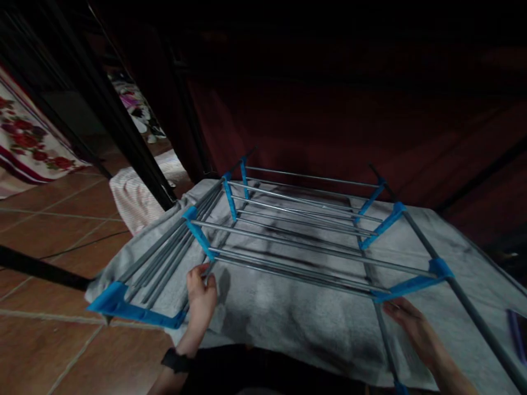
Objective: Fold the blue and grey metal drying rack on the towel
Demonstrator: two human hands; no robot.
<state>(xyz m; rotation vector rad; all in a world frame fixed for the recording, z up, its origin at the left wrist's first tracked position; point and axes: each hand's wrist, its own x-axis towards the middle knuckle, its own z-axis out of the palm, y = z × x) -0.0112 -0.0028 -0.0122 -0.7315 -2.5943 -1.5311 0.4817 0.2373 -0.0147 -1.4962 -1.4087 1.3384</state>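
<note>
Nearest, a person's left hand (201, 300), with a black wristband (177, 360), pinches a gray tube (210, 268) of a metal rack (304, 245). The right hand (411, 325), fingers slightly bent, is at a blue bracket (405, 287) opposite; whether it grips cannot be told. The rack rests on a gray blanket (280, 312), before dark red cloth (308, 126).
</note>
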